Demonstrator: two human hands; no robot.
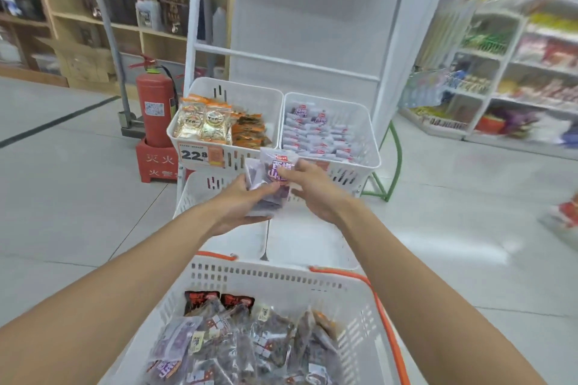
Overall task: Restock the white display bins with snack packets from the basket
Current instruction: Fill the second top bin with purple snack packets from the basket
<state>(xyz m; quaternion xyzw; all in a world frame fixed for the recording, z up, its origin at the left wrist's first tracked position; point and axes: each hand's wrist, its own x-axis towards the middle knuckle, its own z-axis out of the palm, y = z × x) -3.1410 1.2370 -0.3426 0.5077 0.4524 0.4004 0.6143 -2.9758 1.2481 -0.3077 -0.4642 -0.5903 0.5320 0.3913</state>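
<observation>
2 hands grip the upright purple packets (271, 180) mid-frame: left hand (237, 208) beneath, right hand (314, 192) atop, nearer the matching white bin (371, 137) just above.

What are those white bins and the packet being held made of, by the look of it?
The white bins look like moulded plastic, matte to slightly glossy: slotted walls, rounded rims. The packet looks like thin glossy plastic film, partly clear, since dark contents show through it.
</observation>
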